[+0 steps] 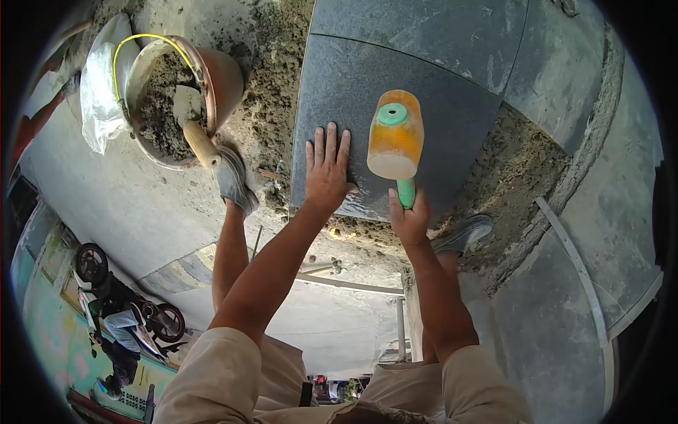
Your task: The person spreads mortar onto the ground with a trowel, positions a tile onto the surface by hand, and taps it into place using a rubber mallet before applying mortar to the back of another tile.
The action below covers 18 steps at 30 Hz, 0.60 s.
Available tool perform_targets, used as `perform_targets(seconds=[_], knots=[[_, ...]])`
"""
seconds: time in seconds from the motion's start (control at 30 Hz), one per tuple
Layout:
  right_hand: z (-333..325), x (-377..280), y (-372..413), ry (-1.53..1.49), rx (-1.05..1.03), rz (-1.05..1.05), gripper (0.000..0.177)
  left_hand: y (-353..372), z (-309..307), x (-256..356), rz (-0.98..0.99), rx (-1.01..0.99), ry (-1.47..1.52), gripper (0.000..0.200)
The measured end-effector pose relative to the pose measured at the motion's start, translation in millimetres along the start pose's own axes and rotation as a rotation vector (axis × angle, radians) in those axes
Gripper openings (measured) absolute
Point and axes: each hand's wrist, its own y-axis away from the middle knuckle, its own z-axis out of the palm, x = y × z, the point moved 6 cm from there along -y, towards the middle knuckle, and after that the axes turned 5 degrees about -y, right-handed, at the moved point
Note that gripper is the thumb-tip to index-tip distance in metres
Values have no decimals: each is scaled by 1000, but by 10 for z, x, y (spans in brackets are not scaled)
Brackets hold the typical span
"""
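My left hand [327, 172] lies flat on a dark grey floor tile [445, 116], fingers stretched out and slightly spread near its left edge. In my right hand [412, 218] is a rubber mallet [397, 138], with fingers wrapped round its green handle. The mallet's orange head, with a pale worn face, is held over the same tile. Wet mortar [272, 106] borders the tile on the left, and more shows along its near edge. Water glistens on the tile close to my left wrist.
A bucket [224, 85] of mortar with a wooden-handled trowel [200, 143] stands at the left beside a white sack [106, 85]. Rough mortar [519, 166] lies right of the tile, near a long straight strip [575, 265]. A person on a motorcycle [131, 311] is at lower left.
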Motion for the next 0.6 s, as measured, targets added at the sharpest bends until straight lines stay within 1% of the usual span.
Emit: perform_targets(seconds=[0.03, 0.1, 0.13, 0.23, 0.3, 0.33, 0.37, 0.43, 0.5, 0.53, 0.57, 0.6], knots=[[-17, 55, 99, 12, 32, 11, 26, -26, -3, -9, 36, 0, -3, 128], [-126, 243, 243, 18, 116, 148, 28, -136, -182, 2, 106, 224, 113, 130], [-220, 280, 295, 66, 182, 162, 30, -272, -246, -13, 114, 231, 67, 132], [-386, 533, 469, 173, 238, 222, 31, -902, -853, 84, 157, 305, -78, 136], [-435, 674, 603, 219, 268, 270, 30, -1269, -930, 151, 275, 333, -147, 137], [-387, 862, 727, 318, 179, 434, 29, -1399, -819, 149, 354, 337, -252, 142], [-355, 1039, 871, 414, 87, 598, 28, -1418, -785, 156, 377, 337, -247, 142], [-395, 1059, 986, 380, 126, 582, 27, -1413, -817, 193, 389, 417, -266, 142], [-428, 883, 963, 270, 169, 507, 27, -1408, -802, 201, 398, 420, -299, 141], [-466, 814, 941, 204, 245, 427, 28, -1410, -791, 193, 394, 421, -314, 141], [-446, 853, 991, 202, 251, 431, 28, -1425, -792, 192, 389, 427, -327, 140], [-391, 962, 1095, 246, 197, 521, 28, -1424, -783, 191, 396, 429, -328, 140]])
